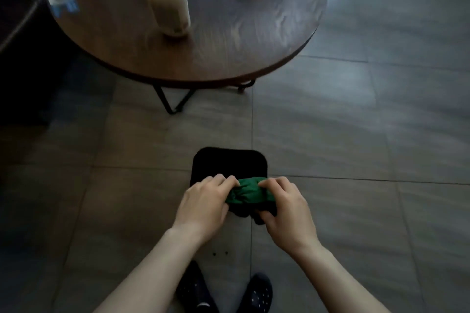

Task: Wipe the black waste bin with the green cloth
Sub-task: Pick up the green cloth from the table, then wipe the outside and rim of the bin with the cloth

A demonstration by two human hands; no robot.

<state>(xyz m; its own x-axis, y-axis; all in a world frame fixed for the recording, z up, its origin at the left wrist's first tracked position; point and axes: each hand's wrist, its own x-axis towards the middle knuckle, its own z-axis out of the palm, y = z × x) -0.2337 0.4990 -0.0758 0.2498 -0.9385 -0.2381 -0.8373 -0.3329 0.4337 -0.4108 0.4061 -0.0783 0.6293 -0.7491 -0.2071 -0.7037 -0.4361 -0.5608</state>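
Bin: black rounded-square waste bin (229,164) stands on the grey tiled floor (356,134), just before the feet.
Cloth: bunched green cloth (245,190) sits at the bin's near rim.
Grip: left hand (203,201) and right hand (284,207) both clamp the cloth.
Technique: better to spread the cloth flat and follow the rim.
Room: round wooden table (229,53) stands well beyond; floor open on both sides.

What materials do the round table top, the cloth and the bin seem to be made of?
Round table top: probably wood or wood veneer, as brown grain lines show, with a slight sheen.
Green cloth: soft fabric; it bunches into folds between the left hand and the right hand.
Black waste bin: possibly plastic; it is too dark to tell.
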